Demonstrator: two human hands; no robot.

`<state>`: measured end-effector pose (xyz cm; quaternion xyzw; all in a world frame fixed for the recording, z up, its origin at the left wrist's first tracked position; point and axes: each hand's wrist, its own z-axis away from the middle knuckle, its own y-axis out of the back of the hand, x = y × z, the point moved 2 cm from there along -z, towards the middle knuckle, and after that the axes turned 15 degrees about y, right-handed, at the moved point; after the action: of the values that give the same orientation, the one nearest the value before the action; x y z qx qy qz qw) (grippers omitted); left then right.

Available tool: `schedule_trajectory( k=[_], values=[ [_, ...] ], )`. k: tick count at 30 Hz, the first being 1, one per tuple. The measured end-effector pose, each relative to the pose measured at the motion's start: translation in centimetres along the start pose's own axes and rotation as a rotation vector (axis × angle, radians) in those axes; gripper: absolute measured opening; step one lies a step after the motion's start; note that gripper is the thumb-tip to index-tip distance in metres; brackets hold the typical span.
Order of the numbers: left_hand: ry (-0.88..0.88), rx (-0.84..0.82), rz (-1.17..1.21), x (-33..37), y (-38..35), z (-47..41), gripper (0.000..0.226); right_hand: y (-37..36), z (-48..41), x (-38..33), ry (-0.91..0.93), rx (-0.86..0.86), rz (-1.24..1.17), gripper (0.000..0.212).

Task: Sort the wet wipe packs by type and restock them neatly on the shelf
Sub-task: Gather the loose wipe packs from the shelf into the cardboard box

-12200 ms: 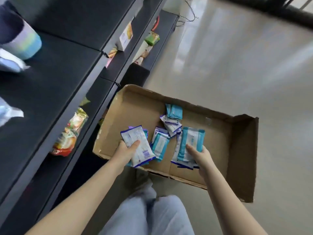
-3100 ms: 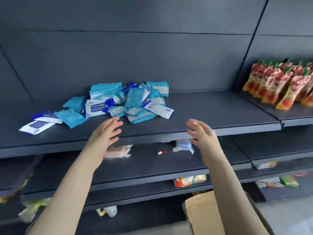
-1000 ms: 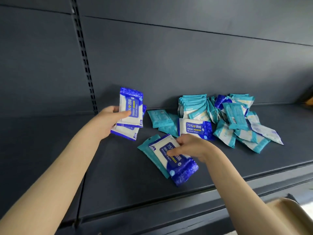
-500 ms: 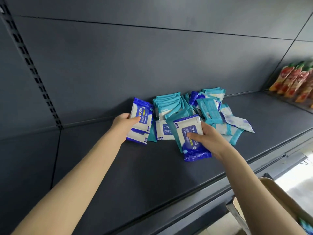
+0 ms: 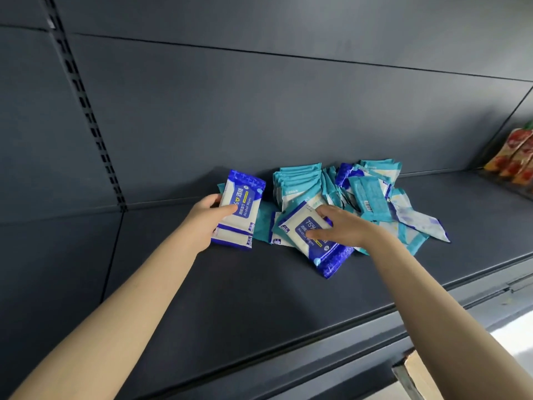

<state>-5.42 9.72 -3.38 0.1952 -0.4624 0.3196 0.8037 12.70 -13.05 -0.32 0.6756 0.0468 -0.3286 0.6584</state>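
A heap of wet wipe packs lies on the dark shelf [image 5: 230,298]. My left hand [image 5: 203,219] grips a small stack of blue-and-white alcohol wipe packs [image 5: 240,210], tilted up at the heap's left. My right hand [image 5: 337,228] holds another blue-and-white alcohol wipe pack [image 5: 310,243] just above the shelf, thumb on its face. Behind it stands a row of teal packs [image 5: 297,183]. More teal and blue packs [image 5: 372,197] lie jumbled to the right.
Red and orange pouches [image 5: 516,157] stand on the shelf at the far right. A cardboard box corner [image 5: 415,376] shows at the bottom right, below the shelf edge. A slotted upright [image 5: 86,111] runs down the back panel on the left.
My right hand with its blue-and-white pack has come closer to the stack in my left hand. The left hand still holds its stack. Earlier I moved from the box on the floor to the shelf.
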Motion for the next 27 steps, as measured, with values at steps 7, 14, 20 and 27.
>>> schedule_trajectory(
  k=[7,14,20,27],
  values=[
    [-0.008,0.046,0.131,-1.0,2.6,2.1,0.071,-1.2,0.6,-2.4,0.023,0.028,-0.092,0.044],
    [-0.016,-0.047,0.140,-1.1,2.0,6.7,0.014,-2.9,4.8,-2.6,-0.066,0.250,-0.441,0.042],
    [-0.041,-0.099,0.098,0.1,-4.9,10.3,0.016,0.2,12.3,-0.3,-0.153,0.665,-0.788,0.042],
    [-0.110,-0.288,-0.011,-2.1,-21.7,14.8,0.019,4.1,28.9,6.7,-0.277,0.907,-0.775,0.032]
  ],
)
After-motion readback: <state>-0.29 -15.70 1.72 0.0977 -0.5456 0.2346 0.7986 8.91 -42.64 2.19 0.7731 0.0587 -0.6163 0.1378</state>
